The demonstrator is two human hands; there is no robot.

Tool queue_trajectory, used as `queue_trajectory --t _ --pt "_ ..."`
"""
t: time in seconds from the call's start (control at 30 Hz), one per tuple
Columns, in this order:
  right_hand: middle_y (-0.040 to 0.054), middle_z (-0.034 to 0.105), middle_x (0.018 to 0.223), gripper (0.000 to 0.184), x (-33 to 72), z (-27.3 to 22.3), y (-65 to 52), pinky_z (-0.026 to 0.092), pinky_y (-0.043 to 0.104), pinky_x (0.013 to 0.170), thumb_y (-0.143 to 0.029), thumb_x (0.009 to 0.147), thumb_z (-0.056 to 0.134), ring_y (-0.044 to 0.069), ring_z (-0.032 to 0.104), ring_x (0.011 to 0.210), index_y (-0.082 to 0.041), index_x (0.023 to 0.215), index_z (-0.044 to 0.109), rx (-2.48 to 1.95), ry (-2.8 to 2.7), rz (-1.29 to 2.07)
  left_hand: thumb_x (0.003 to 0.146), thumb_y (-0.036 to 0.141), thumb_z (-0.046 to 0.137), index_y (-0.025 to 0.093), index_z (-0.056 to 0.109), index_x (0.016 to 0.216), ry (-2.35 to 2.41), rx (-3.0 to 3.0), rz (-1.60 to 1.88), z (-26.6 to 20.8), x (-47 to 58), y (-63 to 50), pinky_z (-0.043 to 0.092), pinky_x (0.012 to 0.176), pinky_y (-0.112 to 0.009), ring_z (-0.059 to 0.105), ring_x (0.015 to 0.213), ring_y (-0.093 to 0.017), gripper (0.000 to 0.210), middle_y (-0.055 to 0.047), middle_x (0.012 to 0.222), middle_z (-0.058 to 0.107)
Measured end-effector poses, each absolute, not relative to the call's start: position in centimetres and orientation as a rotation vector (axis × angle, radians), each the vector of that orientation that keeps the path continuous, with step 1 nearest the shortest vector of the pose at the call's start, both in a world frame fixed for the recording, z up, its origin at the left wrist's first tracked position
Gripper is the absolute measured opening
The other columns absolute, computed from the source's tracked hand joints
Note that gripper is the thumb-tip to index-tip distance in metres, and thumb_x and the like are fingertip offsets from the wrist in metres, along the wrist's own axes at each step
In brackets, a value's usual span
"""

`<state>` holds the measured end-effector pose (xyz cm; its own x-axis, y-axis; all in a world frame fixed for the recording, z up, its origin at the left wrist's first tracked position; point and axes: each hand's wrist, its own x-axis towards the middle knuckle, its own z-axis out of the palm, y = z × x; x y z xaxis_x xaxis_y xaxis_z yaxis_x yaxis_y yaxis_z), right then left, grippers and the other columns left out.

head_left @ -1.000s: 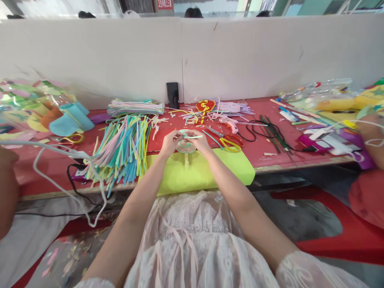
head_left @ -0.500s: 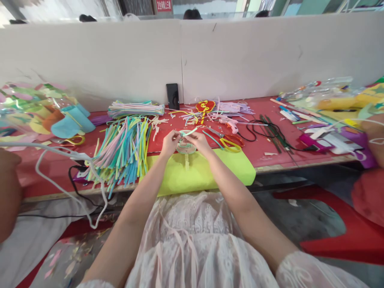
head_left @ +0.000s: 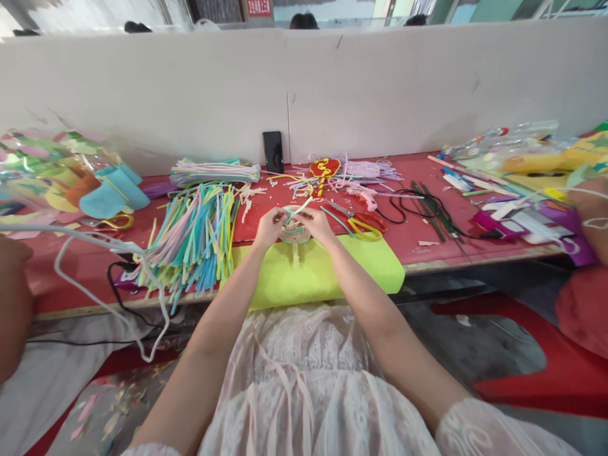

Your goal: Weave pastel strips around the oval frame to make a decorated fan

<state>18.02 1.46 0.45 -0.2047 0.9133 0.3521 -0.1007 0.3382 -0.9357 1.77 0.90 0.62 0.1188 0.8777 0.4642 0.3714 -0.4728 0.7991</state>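
Beyond, red sign [head_left: 259, 7] bears white Chinese characters; fingers [head_left: 276, 216] pinch pale-green strip [head_left: 303, 206].

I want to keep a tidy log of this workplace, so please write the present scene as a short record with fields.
Left hand: left hand holds pale strip
Right hand: right hand at same strip; fingers' exact grip too small to tell
Beneath hands: round piece, its stem over yellow sheet
Left of hands: loose strips, many colours
Right of hands: glue gun, pink
Behind: phone, upright at partition
Table: red table
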Motion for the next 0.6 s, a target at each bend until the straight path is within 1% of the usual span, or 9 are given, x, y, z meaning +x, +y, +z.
queue_trajectory --t 0.13,0.2,0.37,0.47,0.6 --pt "0.0031 0.065 0.072 0.034 18.15 0.77 1.23 0.050 0.027 0.062 -0.046 0.065 0.065 0.014 0.057 0.064 -0.015 0.081 0.067 -0.833 -1.484 1.063 0.079 0.029 0.050 0.016 0.059 0.083 1.233 1.926 1.327 0.52 1.92 0.79 0.044 0.069 -0.023 0.055 0.070 -0.011 0.016 -0.002 0.078 0.062" --pt "0.0026 0.063 0.071 0.033 18.22 0.93 1.10 0.049 0.026 0.061 -0.046 0.065 0.065 0.013 0.056 0.062 -0.015 0.077 0.065 -0.848 -1.483 1.044 0.079 0.028 0.050 0.017 0.059 0.084 1.242 1.942 1.330 0.47 2.00 0.75 0.044 0.070 -0.024 0.056 0.071 -0.011 0.016 -0.003 0.080 0.063" --pt "0.0013 0.061 0.067 0.030 18.22 1.18 0.85 0.048 0.026 0.060 -0.044 0.065 0.065 0.013 0.056 0.060 -0.015 0.074 0.064 -0.874 -1.482 1.041 0.078 0.025 0.051 0.017 0.060 0.084 1.297 1.999 1.364 0.57 2.18 0.51 0.044 0.071 -0.024 0.057 0.073 -0.012 0.013 -0.003 0.080 0.063" --pt "0.0014 0.061 0.069 0.029 18.12 1.10 0.92 0.048 0.026 0.062 -0.043 0.066 0.065 0.013 0.057 0.061 -0.015 0.075 0.063 -0.844 -1.462 1.068 0.078 0.026 0.051 0.017 0.059 0.083 1.302 2.017 1.374 0.73 2.20 0.37 0.044 0.070 -0.024 0.057 0.075 -0.012 0.013 -0.003 0.081 0.063" --pt "0.0013 0.062 0.072 0.031 18.05 0.73 1.30 0.050 0.028 0.068 -0.043 0.064 0.067 0.014 0.058 0.066 -0.016 0.078 0.063 -0.833 -1.375 1.100 0.084 0.030 0.041 0.017 0.058 0.088 1.255 1.948 1.362 0.76 2.03 0.65 0.044 0.069 -0.024 0.056 0.072 -0.011 0.022 -0.003 0.080 0.062"
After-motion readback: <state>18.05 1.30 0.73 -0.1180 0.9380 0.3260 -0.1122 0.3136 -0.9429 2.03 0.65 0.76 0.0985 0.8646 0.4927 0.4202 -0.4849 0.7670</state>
